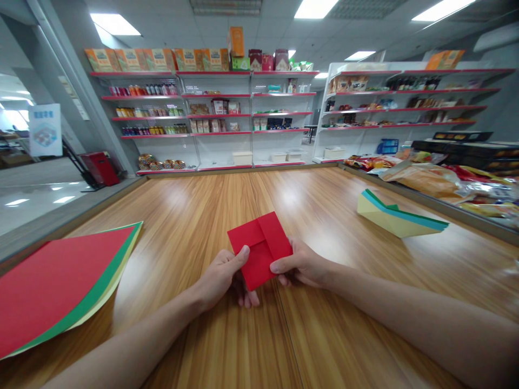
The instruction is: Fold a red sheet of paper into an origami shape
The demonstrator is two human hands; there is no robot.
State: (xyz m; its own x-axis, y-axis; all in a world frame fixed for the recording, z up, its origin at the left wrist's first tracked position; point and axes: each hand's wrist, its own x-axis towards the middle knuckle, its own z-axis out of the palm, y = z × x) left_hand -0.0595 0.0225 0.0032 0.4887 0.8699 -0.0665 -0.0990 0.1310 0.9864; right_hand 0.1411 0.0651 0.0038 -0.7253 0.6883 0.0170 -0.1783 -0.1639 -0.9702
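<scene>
A folded red paper square [259, 254] with overlapping flaps is held tilted above the wooden table [194, 216]. My left hand [227, 273] grips its lower left edge, thumb on top and fingers underneath. At its right edge, my right hand [302, 265] pinches it the same way, the thumb lying across the lower right corner. To the left lies a stack of coloured paper sheets [60, 275], red on top with green and pale yellow showing beneath. A folded paper boat [397, 219] in pale yellow, blue and green rests on the table to the right.
Packaged snacks [430, 181] and dark stacked boxes [466, 148] lie beyond the table's raised right edge. Shelves [219, 97] with bottles, cartons and packets stand behind the table. On the left, a red box-shaped object [99, 168] stands on the floor near a sign [45, 129].
</scene>
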